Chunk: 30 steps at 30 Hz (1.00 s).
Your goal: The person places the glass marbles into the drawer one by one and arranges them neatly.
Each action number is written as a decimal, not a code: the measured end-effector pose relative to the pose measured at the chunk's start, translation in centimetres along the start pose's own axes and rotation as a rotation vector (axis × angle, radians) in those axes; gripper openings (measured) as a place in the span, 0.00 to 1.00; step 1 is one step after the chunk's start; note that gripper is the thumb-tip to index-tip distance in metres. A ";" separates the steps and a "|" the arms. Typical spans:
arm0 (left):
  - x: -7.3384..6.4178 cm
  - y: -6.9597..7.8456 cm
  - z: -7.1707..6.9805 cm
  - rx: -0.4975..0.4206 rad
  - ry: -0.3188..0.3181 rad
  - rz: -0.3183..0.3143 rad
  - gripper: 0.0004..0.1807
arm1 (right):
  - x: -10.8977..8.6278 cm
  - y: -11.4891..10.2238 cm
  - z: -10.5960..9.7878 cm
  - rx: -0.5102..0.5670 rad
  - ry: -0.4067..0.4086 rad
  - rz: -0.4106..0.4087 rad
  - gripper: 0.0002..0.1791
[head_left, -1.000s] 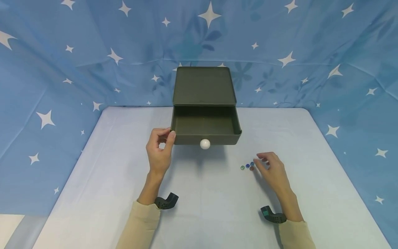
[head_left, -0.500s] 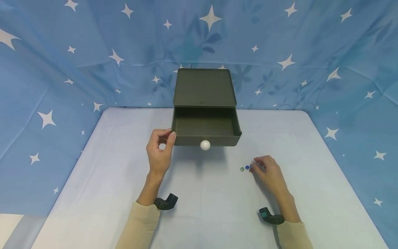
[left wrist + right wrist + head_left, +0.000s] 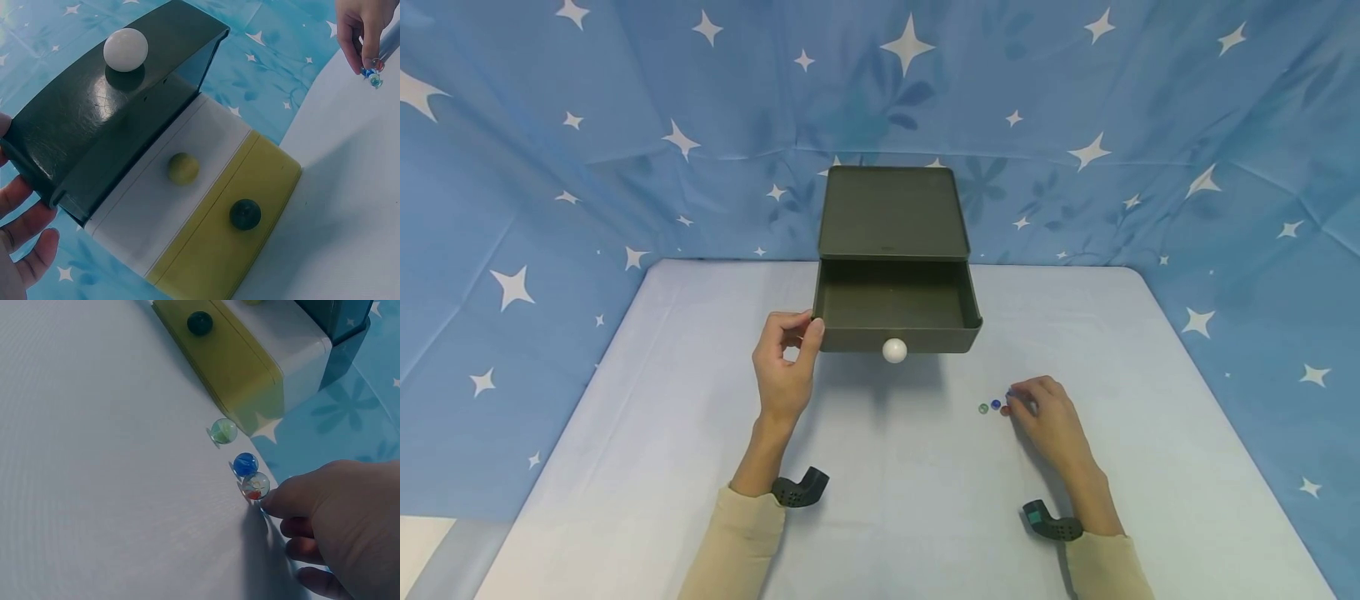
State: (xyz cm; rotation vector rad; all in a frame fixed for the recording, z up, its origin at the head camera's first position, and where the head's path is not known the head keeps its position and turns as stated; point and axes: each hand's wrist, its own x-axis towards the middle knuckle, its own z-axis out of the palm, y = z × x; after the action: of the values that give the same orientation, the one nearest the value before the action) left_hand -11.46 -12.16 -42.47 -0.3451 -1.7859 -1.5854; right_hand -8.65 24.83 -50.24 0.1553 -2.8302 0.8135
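My left hand (image 3: 784, 362) grips the front left corner of a dark green drawer (image 3: 850, 339), thumb in front and fingers at its side. The drawer is pulled out, its inside bare, with a white round knob (image 3: 895, 351). On the white table my right hand (image 3: 1051, 421) pinches a blue marble (image 3: 1010, 395) between thumb and index finger; the right wrist view mostly hides it behind the thumb. Close beside lie a green marble (image 3: 224, 431), a dark blue marble (image 3: 245, 464) and a clear marble with red (image 3: 255, 486).
Below the open drawer, the drawer unit has a white drawer front (image 3: 156, 187) with a yellow knob and a yellow drawer front (image 3: 215, 228) with a dark green knob. A blue curtain with stars (image 3: 700, 100) hangs behind and beside the table (image 3: 880, 517).
My right hand has moved slightly left, and its thumb and index finger have closed round the blue marble. The left hand stays on the drawer corner.
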 end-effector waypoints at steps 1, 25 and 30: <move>0.0 0.0 0.0 0.001 -0.001 0.000 0.09 | 0.0 0.0 0.0 -0.002 0.003 -0.003 0.12; 0.0 0.2 0.1 0.012 0.000 -0.013 0.09 | 0.0 0.2 0.1 0.014 0.000 0.014 0.12; 0.0 0.1 0.0 0.011 -0.001 -0.010 0.09 | -0.1 0.1 0.0 0.019 0.005 0.022 0.12</move>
State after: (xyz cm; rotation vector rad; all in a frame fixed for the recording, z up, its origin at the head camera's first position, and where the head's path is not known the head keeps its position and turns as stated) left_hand -11.42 -12.09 -42.42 -0.3317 -1.7989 -1.5824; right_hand -8.62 24.92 -50.34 0.1244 -2.8252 0.8442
